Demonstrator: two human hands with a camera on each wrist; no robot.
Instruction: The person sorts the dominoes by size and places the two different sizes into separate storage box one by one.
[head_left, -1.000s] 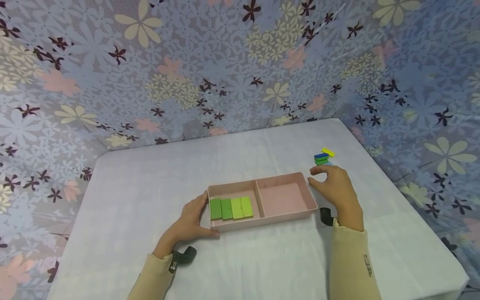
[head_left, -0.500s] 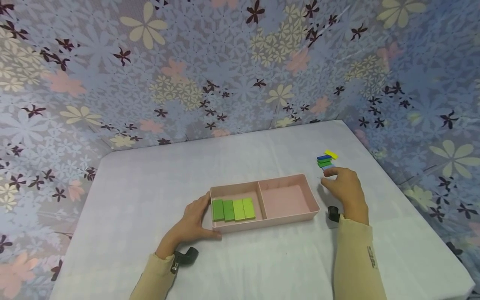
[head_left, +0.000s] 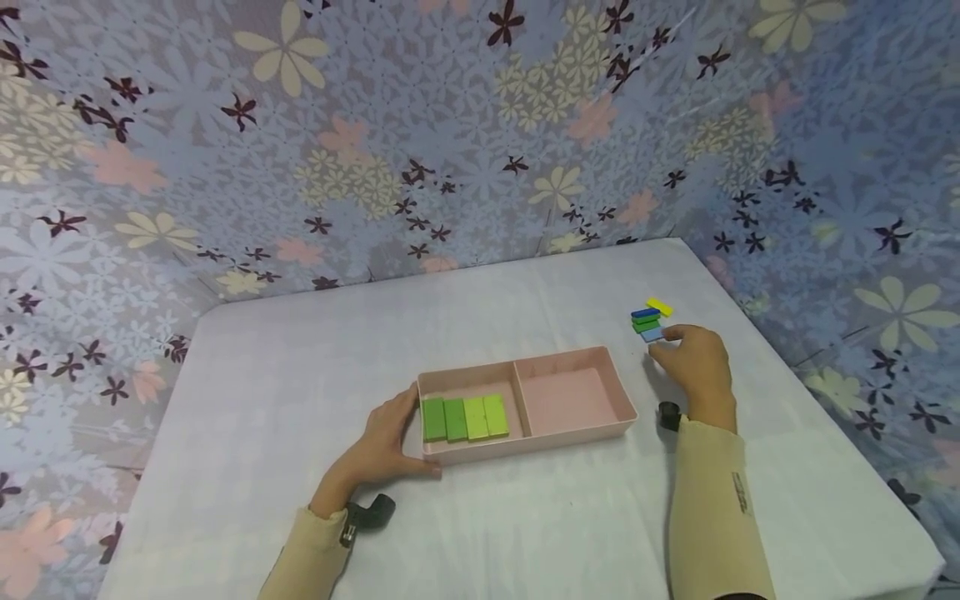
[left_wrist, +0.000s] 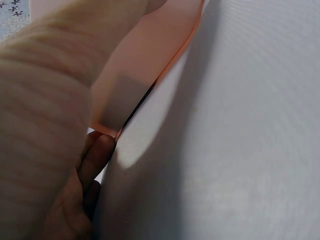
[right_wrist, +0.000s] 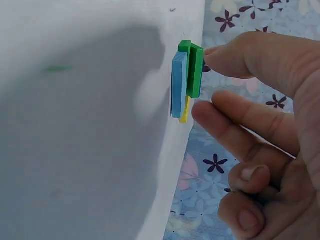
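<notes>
A pink two-compartment box (head_left: 577, 400) lies on the table in the head view. My left hand (head_left: 381, 437) holds its left end, fingers along the left wall and thumb at the front wall. Several green and yellow-green blocks (head_left: 455, 419) lie flat side by side in the left compartment. My right hand (head_left: 699, 362) is beside a small group of blocks to the box's right, thumb and fingers apart with nothing between them. In that group are a light blue block (right_wrist: 178, 85), green blocks (right_wrist: 196, 72), a dark blue block (head_left: 645, 314) and a yellow block (head_left: 659, 307).
A white cloth covers the table (head_left: 300, 350). Flower-patterned fabric (head_left: 480, 150) hangs behind it and along its right side. A dark wrist camera (head_left: 371, 512) sits on the left wrist, and another dark camera (head_left: 670, 415) on the right.
My right hand has moved right, away from the box's right end, to the near right side of the loose blocks. My left hand and the box have stayed in place.
</notes>
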